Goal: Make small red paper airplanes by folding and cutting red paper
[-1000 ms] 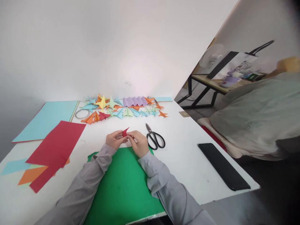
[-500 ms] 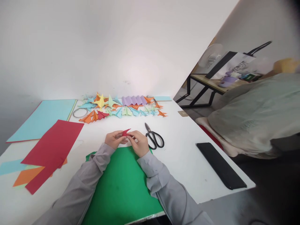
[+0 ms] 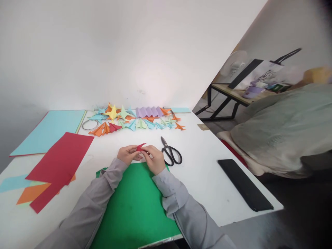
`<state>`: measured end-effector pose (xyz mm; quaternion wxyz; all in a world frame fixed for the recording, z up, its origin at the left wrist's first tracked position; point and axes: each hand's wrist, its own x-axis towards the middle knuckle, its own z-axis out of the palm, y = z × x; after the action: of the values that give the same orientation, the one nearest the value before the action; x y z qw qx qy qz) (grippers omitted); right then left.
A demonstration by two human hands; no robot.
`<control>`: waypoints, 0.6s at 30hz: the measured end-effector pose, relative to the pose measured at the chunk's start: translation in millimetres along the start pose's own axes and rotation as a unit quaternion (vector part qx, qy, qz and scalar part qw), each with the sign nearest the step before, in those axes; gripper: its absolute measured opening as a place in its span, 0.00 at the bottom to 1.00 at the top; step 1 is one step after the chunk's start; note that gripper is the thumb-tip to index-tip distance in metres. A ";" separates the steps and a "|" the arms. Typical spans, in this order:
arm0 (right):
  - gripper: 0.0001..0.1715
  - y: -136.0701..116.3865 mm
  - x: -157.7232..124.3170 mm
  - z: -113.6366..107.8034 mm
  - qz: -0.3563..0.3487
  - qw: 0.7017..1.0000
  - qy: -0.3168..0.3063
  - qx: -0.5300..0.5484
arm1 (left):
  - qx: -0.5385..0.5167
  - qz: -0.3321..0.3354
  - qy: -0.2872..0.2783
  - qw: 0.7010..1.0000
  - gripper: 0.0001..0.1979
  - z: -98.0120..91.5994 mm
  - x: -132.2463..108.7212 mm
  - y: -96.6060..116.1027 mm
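A small folded piece of red paper [image 3: 140, 147] with a pointed tip is pinched between both hands above the table. My left hand [image 3: 127, 154] grips its left side, and the fingers of my right hand [image 3: 154, 158] close on its right side. Parts of the paper are hidden by the fingertips. Just right of my right hand lie black-handled scissors [image 3: 170, 151], blades pointing away from me. Beneath my wrists spreads a green sheet [image 3: 137, 207] at the table's near edge.
Along the wall lie several folded paper shapes [image 3: 112, 112] and a pleated purple paper [image 3: 149, 112]. A wire coil [image 3: 90, 125], blue sheets [image 3: 49, 133] and red paper [image 3: 61, 157] are on the left. A black phone-like slab [image 3: 243, 185] lies right. Another person's clothed body [image 3: 269, 128] is beyond the table.
The view has shifted very slightly. Both hands stay nearly in place with the red paper between them, whose pointed tip has tilted a little to the right.
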<state>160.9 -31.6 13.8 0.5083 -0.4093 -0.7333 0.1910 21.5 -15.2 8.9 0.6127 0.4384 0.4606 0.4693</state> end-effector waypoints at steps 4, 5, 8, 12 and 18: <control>0.11 0.0 0.1 0.5 -0.010 1.000 0.001 -0.010 | -0.014 -0.001 0.019 1.000 0.26 1.3 -0.5 1.3; 0.11 0.1 0.1 0.5 -0.014 1.000 0.002 -0.012 | -0.016 -0.002 0.020 1.000 0.27 1.9 -0.4 1.3; 0.11 0.1 0.4 0.2 -0.022 1.000 0.006 -0.014 | -0.020 -0.003 0.024 0.999 0.27 3.1 -0.1 -0.1; 0.10 -2.8 0.3 -0.3 0.001 1.000 0.004 -0.023 | -0.019 0.020 0.025 0.999 0.27 1.7 -0.1 -3.8; 0.08 -10.4 -0.5 0.2 0.077 0.996 0.030 -0.019 | -0.027 0.034 -0.012 0.999 0.24 -2.7 1.3 -5.7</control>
<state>156.6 -38.2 20.7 0.5054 -0.4800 -0.6877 0.2031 20.0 -14.6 2.7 0.6137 0.4428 0.4254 0.4963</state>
